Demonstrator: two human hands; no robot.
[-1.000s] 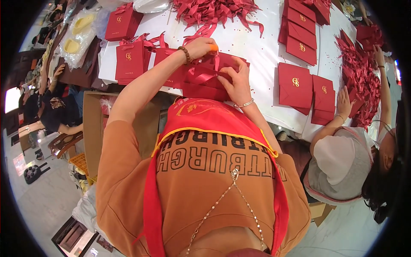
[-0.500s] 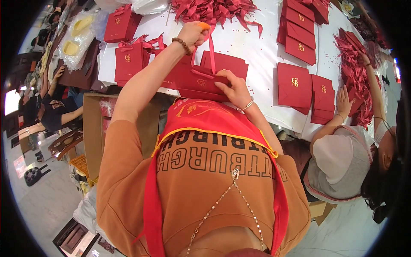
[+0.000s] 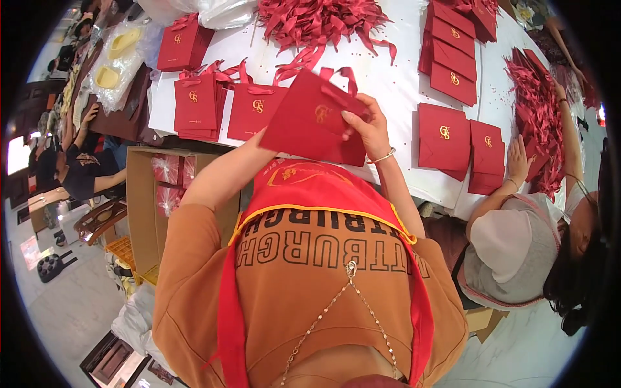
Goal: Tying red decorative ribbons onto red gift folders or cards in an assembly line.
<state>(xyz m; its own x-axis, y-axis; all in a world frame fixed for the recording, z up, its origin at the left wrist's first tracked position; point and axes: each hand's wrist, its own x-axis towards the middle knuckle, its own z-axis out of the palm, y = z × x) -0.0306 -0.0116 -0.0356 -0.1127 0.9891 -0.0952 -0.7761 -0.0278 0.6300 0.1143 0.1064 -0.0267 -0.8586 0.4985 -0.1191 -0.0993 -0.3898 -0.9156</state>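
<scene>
A dark red paper gift bag (image 3: 301,123) with a gold emblem is held up, tilted, over the table's near edge. A red ribbon handle (image 3: 349,81) loops from its top. My right hand (image 3: 372,132) grips the bag at its right side, thumb on the front face. Behind the bag's lower left corner goes my left forearm (image 3: 223,168); that hand's fingers are hidden. Just left of the held bag, another red gift bag (image 3: 249,113) lies on the white table. More red bags (image 3: 196,103) with ribbon handles lie farther left.
A heap of red ribbons (image 3: 323,22) covers the table's far middle. Stacks of red bags (image 3: 443,132) lie on the right. A co-worker's hand (image 3: 517,161) rests beside another ribbon pile (image 3: 537,116). Below the left edge stands an open cardboard box (image 3: 139,200) with wrapped packets.
My left hand has come down from the raised ribbon and gone behind the bag. The bag has been lifted and tilted toward me. My right hand has shifted slightly right with it.
</scene>
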